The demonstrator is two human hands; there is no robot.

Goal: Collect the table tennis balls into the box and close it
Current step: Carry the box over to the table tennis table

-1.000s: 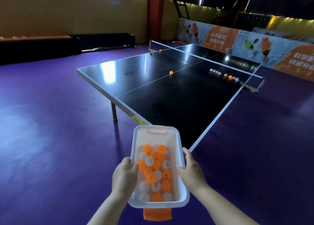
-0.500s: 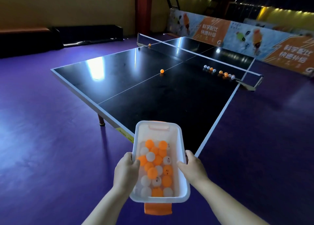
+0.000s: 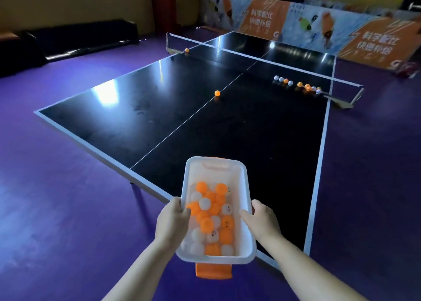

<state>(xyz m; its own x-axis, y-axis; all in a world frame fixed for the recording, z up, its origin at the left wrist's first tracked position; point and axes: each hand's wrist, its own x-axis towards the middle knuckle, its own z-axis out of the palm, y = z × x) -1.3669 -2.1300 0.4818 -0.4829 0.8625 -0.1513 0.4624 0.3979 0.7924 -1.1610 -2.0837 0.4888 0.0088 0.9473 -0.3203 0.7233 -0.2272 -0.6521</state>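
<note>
Here, a translucent white plastic box [image 3: 247,212], rectangular with rounded corners and an orange latch tab at each end, is held over the near edge of the glossy black table [image 3: 145,123]; left hand [image 3: 172,221] and right hand [image 3: 262,221] each clamp a long rim. Inside lies a heap of smooth orange and white balls [image 3: 210,221]. On the table: one lone orange ball [image 3: 217,93] on the centre line, a mixed row [image 3: 296,84] along the net [image 3: 250,57], another orange ball [image 3: 187,50] by the far net post.

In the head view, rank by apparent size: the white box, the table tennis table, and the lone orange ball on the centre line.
Largest to smallest, as they look:
1. table tennis table
2. white box, enlarged by nearness
3. lone orange ball
</note>
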